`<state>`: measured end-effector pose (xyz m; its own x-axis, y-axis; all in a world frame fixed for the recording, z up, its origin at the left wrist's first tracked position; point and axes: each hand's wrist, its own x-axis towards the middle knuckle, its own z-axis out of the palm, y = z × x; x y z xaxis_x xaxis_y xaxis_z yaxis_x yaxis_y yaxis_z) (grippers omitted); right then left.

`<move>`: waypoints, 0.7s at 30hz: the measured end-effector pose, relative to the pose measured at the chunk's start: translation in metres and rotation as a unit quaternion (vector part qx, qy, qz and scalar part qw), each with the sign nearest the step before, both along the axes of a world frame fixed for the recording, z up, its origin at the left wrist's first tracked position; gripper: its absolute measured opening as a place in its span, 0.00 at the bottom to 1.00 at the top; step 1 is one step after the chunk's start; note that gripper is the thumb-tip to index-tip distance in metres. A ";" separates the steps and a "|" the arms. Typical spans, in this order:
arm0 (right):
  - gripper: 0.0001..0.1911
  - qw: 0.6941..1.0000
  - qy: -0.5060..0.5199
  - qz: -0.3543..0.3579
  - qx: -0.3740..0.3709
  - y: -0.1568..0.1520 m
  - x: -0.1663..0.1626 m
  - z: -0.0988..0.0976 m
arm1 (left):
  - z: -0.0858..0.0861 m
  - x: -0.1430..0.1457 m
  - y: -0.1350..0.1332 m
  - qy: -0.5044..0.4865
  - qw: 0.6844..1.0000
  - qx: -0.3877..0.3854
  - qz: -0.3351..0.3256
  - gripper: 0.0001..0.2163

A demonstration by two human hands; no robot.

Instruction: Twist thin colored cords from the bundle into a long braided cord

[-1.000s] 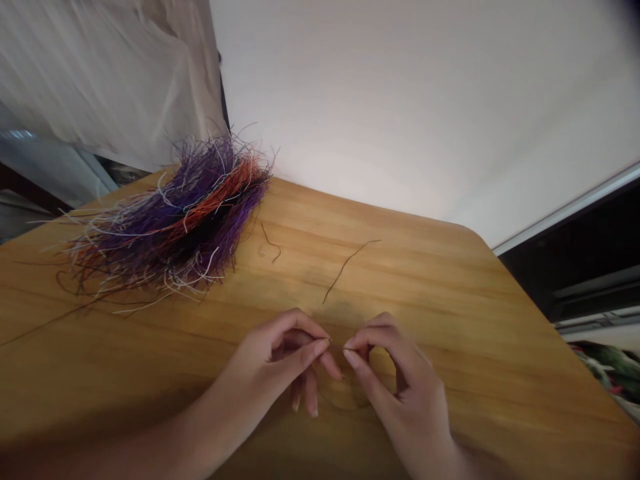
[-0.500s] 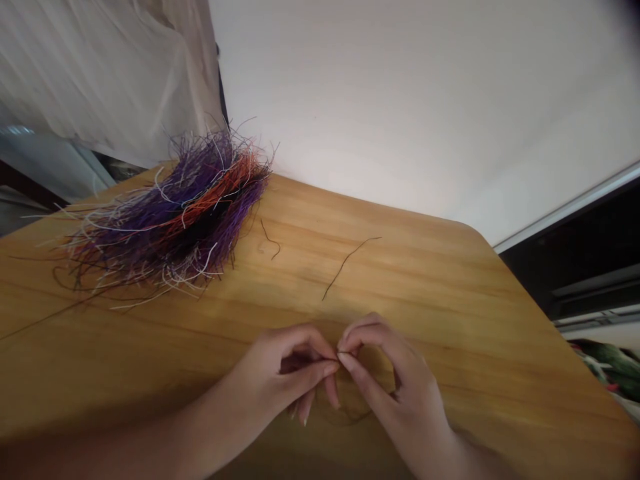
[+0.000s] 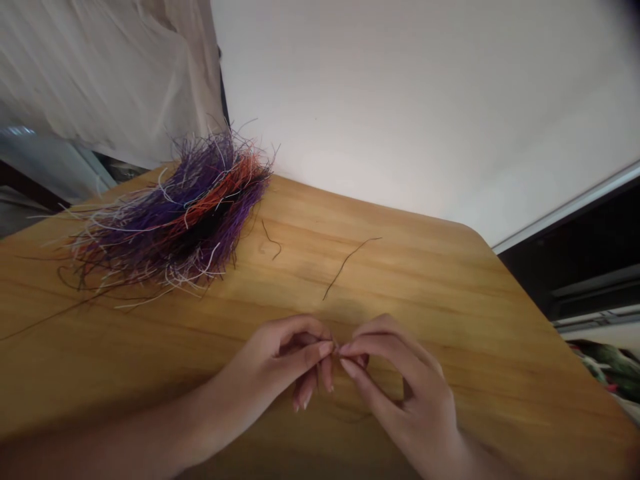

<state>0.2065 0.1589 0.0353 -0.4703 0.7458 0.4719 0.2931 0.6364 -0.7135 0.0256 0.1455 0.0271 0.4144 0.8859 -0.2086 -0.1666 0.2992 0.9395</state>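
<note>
Watching remotely, I see left hand (image 3: 273,365) and right hand (image 3: 424,385) pinching thread (image 3: 337,351) between them — thin, it could slip if either grip loosens.

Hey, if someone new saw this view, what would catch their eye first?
Probably the shaggy bundle of purple, orange, black and white strands on the far left of the wooden table. Next, the left hand and right hand, fingertips nearly meeting at the near side, with a thin dark strand lying just beyond.
</note>
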 end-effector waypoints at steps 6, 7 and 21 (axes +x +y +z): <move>0.10 0.999 -0.010 -0.036 0.012 -0.002 -0.002 -0.001 | -0.002 -0.002 0.003 -0.005 1.000 0.005 0.003 0.08; 0.10 0.999 -0.008 -0.043 0.006 -0.002 -0.002 -0.001 | -0.003 -0.002 0.003 -0.007 1.000 0.005 0.000 0.08; 0.11 0.988 -0.087 0.052 0.116 0.007 0.009 0.007 | -0.006 -0.001 0.000 -0.015 0.998 0.016 -0.051 0.11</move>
<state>0.2155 0.1661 0.0424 -0.6277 0.5699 0.5302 0.3219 0.8102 -0.4898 0.0243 0.1451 0.0211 0.5079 0.8450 -0.1675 -0.1658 0.2867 0.9436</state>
